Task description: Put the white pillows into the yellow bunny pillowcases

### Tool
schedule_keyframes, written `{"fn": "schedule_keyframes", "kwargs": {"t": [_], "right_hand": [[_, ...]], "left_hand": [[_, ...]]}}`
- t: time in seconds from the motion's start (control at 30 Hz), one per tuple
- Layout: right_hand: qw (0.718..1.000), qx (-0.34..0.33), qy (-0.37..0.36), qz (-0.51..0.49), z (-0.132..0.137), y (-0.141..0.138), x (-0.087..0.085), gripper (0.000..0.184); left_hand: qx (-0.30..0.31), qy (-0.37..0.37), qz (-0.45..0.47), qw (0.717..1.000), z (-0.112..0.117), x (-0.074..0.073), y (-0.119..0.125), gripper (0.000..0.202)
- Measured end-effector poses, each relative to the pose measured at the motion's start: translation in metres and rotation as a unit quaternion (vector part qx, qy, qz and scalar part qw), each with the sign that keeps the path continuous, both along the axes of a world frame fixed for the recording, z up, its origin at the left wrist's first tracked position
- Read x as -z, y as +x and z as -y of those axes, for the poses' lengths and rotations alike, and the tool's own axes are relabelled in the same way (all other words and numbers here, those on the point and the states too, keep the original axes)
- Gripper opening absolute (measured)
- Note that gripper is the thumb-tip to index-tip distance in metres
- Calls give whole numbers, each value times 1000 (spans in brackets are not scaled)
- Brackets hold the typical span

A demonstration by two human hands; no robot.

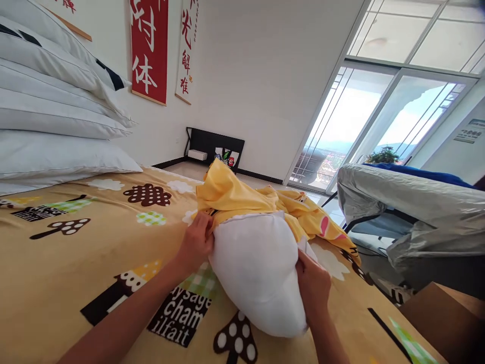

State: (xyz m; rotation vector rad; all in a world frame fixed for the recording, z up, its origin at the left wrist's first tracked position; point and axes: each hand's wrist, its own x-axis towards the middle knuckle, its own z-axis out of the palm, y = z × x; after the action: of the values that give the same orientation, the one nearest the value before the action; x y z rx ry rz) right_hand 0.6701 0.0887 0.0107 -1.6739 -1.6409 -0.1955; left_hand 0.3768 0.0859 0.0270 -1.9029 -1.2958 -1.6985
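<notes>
A plump white pillow (257, 273) lies in front of me on the patterned tan bedspread (125, 232). Its far end is inside a yellow pillowcase (238, 192), which is bunched up there and trails off to the right with pink and dark prints. On the pillow's left edge, my left hand (199, 235) is closed on the gathered rim of the pillowcase. My right hand (312, 278) grips the pillow's right side, fingers partly hidden behind it, near a white flap of cloth.
Several white pillows (56, 116) are stacked at the left. To the right stand a furniture piece under a grey plastic cover (401, 202) and a cardboard box (443, 313). A low black shelf (215, 146) is by the far wall, with sliding glass doors (352, 121) beyond.
</notes>
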Motion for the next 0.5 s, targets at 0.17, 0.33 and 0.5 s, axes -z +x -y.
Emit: {"fn": "schedule_keyframes", "kwargs": {"t": [0.17,0.33,0.5], "right_hand": [[993,-52,19,100,16,-44,-6,46],[976,-59,31,205,33,-82,-8,49],[964,-200,96,148,54,-101,-9,54]], "left_hand": [[-4,13,76,997,5,-8,-7,20],[8,-14,69,997,15,-10,2,17],[6,-100,91,991,5,-4,-7,9]]}}
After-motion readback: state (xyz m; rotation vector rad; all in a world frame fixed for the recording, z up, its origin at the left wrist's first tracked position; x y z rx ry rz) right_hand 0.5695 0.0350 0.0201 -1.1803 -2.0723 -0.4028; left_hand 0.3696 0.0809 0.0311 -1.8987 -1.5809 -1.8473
